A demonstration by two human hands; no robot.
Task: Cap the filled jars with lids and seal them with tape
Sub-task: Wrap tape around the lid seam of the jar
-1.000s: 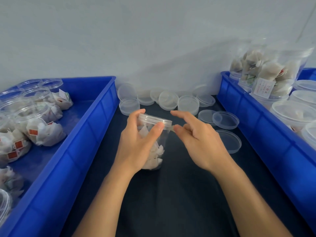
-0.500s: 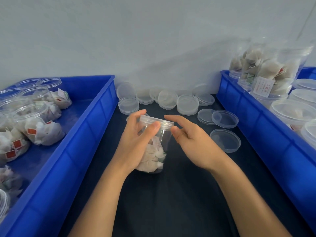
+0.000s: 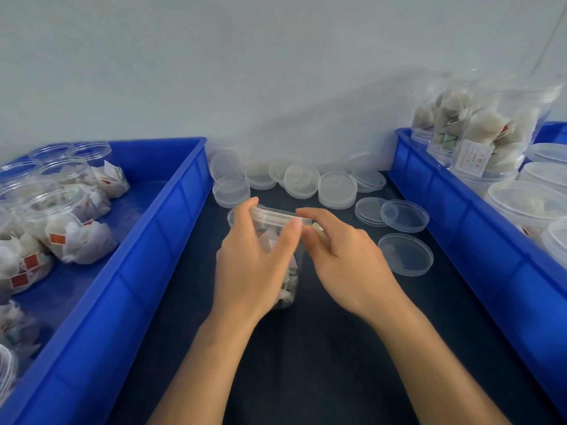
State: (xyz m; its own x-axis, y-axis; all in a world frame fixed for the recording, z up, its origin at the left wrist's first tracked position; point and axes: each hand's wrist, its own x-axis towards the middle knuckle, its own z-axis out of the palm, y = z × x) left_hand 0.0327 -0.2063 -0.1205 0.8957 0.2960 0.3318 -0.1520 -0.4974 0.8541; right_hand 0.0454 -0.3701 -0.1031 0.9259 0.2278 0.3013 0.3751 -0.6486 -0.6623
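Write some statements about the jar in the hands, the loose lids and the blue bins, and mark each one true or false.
1. The left hand grips the clear jar. True.
2. The jar in hand has no lid. False: a clear lid sits on its top.
3. Loose lids lie on the dark mat by the wall. True.
4. The left blue bin holds only empty jars. False: its jars hold white tea bags.
5. The right hand rests flat on the mat. False: its fingers are at the lid's rim.
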